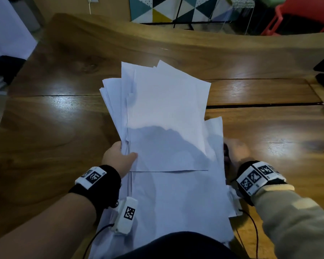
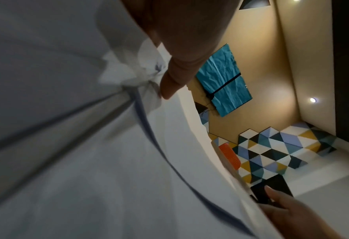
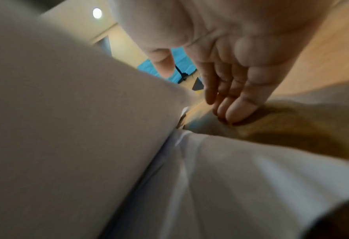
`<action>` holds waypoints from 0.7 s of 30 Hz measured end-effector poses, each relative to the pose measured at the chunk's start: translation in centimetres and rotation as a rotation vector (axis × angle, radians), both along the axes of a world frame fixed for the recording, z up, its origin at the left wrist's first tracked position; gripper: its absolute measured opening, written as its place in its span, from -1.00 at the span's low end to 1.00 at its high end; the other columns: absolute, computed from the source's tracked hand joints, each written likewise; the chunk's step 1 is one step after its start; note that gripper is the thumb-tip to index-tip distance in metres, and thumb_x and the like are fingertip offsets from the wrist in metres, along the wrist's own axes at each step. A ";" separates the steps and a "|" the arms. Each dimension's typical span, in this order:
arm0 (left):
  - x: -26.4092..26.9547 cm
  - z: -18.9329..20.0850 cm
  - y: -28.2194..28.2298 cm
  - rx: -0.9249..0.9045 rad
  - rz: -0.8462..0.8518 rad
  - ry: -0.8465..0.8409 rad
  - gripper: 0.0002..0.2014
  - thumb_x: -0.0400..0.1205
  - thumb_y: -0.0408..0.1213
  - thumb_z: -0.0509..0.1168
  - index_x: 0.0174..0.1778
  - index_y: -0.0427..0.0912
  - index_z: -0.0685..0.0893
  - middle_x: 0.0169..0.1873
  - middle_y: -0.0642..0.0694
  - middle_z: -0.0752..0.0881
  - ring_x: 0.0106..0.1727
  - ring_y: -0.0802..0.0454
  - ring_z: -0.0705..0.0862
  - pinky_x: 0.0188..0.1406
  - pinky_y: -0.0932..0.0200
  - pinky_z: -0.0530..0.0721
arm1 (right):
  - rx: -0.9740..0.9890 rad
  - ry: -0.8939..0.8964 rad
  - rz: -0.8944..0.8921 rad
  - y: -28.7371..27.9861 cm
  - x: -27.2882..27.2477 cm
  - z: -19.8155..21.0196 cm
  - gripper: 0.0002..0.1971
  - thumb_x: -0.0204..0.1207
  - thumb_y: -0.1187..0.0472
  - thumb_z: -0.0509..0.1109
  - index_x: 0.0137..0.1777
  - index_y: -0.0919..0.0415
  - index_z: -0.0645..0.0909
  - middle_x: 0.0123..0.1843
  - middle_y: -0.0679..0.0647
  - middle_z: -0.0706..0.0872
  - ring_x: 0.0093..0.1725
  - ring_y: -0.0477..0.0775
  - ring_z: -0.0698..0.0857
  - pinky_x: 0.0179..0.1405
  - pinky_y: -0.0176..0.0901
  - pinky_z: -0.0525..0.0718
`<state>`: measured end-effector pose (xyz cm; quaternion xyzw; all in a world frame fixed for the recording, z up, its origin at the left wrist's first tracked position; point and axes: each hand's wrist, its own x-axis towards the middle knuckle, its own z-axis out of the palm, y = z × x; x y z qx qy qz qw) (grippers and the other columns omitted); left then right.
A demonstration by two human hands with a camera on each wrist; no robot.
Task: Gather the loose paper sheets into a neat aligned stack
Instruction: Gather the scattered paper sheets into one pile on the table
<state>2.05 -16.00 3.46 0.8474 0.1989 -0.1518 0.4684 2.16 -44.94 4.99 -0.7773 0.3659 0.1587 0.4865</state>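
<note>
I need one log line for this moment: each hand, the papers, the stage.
left hand: grips fanned paper bundle | right hand: open, beside sheets on table | sheets: misaligned | stage: gathering, not yet squared

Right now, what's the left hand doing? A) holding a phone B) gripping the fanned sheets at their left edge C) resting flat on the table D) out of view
B: the left hand grips the fanned sheets at their left edge, thumb on top, sheets uneven.

Right hand (image 3: 230, 67) seen open, fingers (image 3: 241, 108) extended onto wooden table (image 3: 312, 48); white paper sheets (image 3: 67, 129) fill the left, blurred.
</note>
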 end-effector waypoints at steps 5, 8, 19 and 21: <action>0.4 0.5 -1.4 -0.174 0.015 0.127 -0.55 0.44 -0.21 0.40 0.23 -0.29 0.57 0.15 -0.19 0.70 0.15 -0.20 0.67 0.25 -0.10 0.61 | -0.057 0.049 0.045 1.3 0.0 0.5 -0.33 0.36 -0.22 0.41 0.29 0.30 0.56 0.28 0.27 0.66 0.20 0.31 0.64 0.26 0.16 0.59; 0.7 0.5 -2.8 -0.218 -0.017 0.171 -0.36 0.25 -0.10 0.45 0.25 -0.27 0.57 0.19 -0.20 0.71 0.15 -0.20 0.69 0.27 -0.16 0.62 | -0.005 0.077 0.090 2.7 0.1 0.8 -0.36 0.25 -0.08 0.55 0.24 0.34 0.59 0.12 0.21 0.74 0.08 0.29 0.70 0.18 0.18 0.67; 0.4 -1.5 -2.2 -0.295 -0.054 0.195 -0.21 -0.01 -0.03 0.48 0.20 -0.20 0.62 0.14 -0.24 0.74 0.10 -0.24 0.72 0.25 -0.18 0.64 | -0.150 0.065 0.186 3.2 -1.8 0.2 -0.60 0.25 0.14 0.39 0.10 0.22 0.52 0.02 0.17 0.69 -0.03 0.28 0.69 0.03 0.09 0.72; 0.2 0.4 -3.4 -0.228 -0.084 0.177 -0.36 0.17 -0.24 0.46 0.22 -0.24 0.56 0.09 -0.19 0.71 0.10 -0.21 0.69 0.19 -0.02 0.63 | -0.102 0.020 0.135 3.4 -1.7 0.4 -0.70 0.34 0.28 0.37 0.07 0.16 0.44 0.00 0.16 0.66 -0.01 0.28 0.67 0.08 0.10 0.70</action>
